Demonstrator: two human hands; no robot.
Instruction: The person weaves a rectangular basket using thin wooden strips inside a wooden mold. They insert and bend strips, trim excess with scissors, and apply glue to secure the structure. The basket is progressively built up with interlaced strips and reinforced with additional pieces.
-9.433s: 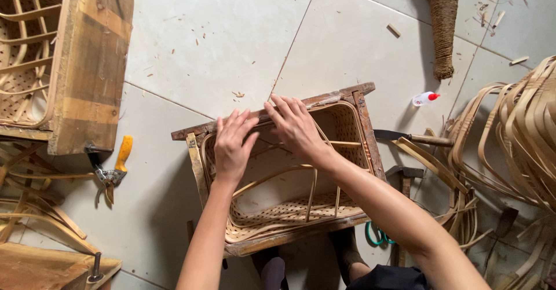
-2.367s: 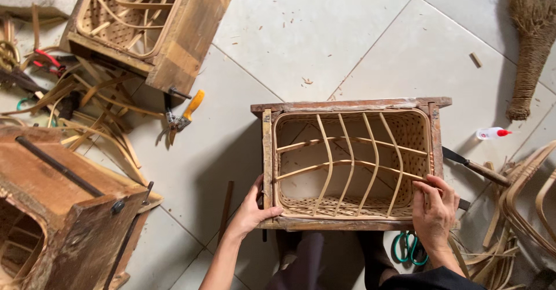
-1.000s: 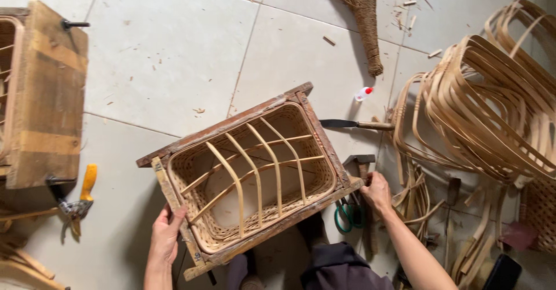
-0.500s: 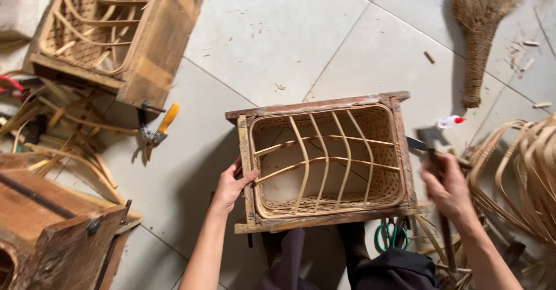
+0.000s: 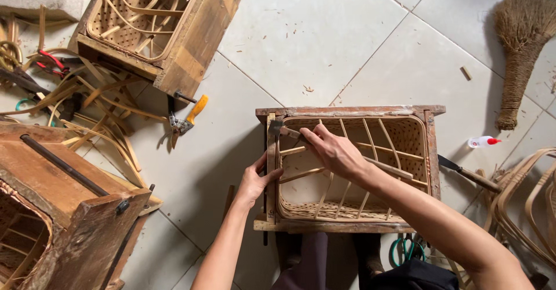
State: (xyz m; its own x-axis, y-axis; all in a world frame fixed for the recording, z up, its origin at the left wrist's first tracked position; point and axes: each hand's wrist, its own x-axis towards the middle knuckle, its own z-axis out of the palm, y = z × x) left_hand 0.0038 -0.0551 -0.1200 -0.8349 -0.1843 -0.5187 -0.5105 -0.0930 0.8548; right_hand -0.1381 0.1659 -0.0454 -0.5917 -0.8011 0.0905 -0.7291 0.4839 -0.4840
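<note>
A wooden frame mould [image 5: 347,112] stands on the tiled floor in front of me, with a half-woven rattan basket [image 5: 405,136] inside it. My right hand [image 5: 333,151] reaches across the basket and grips a small hammer [image 5: 277,129], whose metal head rests at the frame's upper left corner. Its wooden handle runs back under my palm. My left hand [image 5: 253,180] clasps the frame's left side rail, thumb on the inner edge.
Another wooden mould with a basket [image 5: 156,26] lies at the upper left, a third [image 5: 52,209] at lower left. Loose rattan strips [image 5: 98,110], orange-handled pliers [image 5: 185,119], a knife [image 5: 463,174], a small glue bottle [image 5: 480,142], a broom [image 5: 518,52] and rattan hoops [image 5: 527,209] surround me.
My right hand picked up the hammer from the right side and brought it over the basket to the frame's upper left corner. My left hand stayed on the left rail.
</note>
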